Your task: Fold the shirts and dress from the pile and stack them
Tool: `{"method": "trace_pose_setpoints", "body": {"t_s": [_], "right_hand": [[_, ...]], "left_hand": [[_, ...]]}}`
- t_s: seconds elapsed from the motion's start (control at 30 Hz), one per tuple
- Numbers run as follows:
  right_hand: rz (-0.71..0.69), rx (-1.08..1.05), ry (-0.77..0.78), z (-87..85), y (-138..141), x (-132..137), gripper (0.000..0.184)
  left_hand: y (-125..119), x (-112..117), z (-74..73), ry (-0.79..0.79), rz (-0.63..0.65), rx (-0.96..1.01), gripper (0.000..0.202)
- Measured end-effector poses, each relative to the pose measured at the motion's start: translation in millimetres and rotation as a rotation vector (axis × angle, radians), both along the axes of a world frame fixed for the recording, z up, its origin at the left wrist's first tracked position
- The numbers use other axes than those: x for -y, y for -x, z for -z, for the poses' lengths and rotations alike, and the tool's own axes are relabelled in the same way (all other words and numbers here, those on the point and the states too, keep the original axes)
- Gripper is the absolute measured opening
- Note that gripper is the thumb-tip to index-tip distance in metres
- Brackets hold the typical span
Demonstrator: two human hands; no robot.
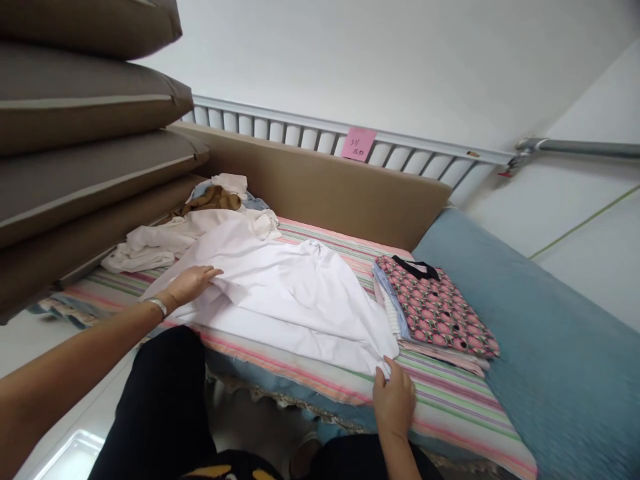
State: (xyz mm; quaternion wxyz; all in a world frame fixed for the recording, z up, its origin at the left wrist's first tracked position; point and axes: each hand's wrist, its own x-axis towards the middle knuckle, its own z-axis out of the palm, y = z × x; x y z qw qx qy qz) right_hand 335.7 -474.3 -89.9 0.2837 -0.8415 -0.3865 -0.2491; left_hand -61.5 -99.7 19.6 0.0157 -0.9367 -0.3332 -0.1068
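One broad white fabric sheet-like garment [300, 293] is pinched, seemingly for spreading, by left hand [191, 283] at nine o'clock, right hand [395, 395] at four.

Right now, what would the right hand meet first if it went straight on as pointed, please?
Most likely the white cloth, whose edge the right hand pinches, though depth is unclear.

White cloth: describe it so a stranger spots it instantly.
On the striped cover, look between the crumpled clothes at left and the folded stack at right. There the left hand and right hand hold the white cloth. It is spread wide, while its neighbours are bunched or folded.
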Motion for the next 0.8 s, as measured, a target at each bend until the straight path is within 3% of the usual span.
{"method": "trace_pose_setpoints", "body": {"t_s": [0.17,0.27,0.33,0.5,0.57,0.6,0.67,0.8], "right_hand": [[-0.150,0.125,0.002,-19.4,19.7,-24.8,0.039],[-0.163,0.101,0.074,-16.4,13.3,-44.4,0.043],[-0.158,0.070,0.106,-6.3,4.2,-51.5,0.042],[-0.202,-0.059,-0.004,20.7,-12.4,-48.1,0.032],[-0.198,-0.096,-0.039,25.2,-15.2,-45.2,0.029],[-0.198,-0.106,-0.042,26.3,-16.1,-44.3,0.027],[-0.202,-0.107,-0.034,27.3,-17.4,-43.8,0.024],[-0.216,-0.081,-0.009,29.3,-20.2,-44.5,0.024]], "left_hand": [[19.4,-2.7,31.0,-0.010,-0.123,-0.001,0.037],[23.2,-4.5,28.5,-0.007,-0.155,-0.009,0.019],[20.9,-3.9,10.7,-0.044,-0.155,0.021,0.016],[13.1,4.7,-66.2,-0.381,-0.135,0.208,0.021],[17.6,11.2,-79.5,-0.447,-0.117,0.229,0.023],[22.4,15.3,-77.3,-0.441,-0.101,0.214,0.023],[36.0,25.3,-55.6,-0.374,-0.081,0.143,0.025],[66.1,43.6,17.5,-0.103,-0.161,0.034,0.025]]}}
